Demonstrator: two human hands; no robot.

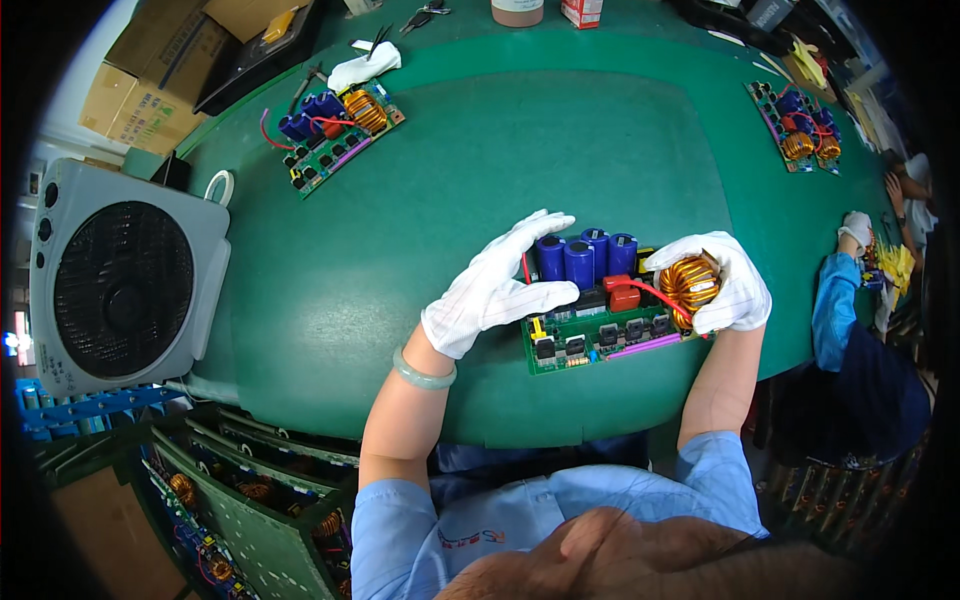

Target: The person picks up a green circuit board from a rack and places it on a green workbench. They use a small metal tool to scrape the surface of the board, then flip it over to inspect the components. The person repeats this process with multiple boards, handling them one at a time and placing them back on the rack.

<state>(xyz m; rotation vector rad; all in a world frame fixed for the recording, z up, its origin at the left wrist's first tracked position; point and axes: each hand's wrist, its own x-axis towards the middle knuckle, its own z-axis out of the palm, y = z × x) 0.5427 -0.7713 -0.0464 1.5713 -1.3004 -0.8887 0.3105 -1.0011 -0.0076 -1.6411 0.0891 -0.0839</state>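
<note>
In front of me is a green circuit board, with blue cylindrical capacitors, a red block part, a red wire and a copper-wound ring coil. My left hand, in a white glove, is at the board's left end. Its fingers stretch out behind the leftmost capacitor and the thumb reaches in front, apart from them; contact is hard to make out. My right hand, also gloved, curls round the coil at the right end. Whether the board rests on the green table mat cannot be told.
Similar boards lie at the far left and far right. A grey box fan stands left. Below it, a green rack holds more boards. Another person's gloved hand works at the right, with a blue sleeve.
</note>
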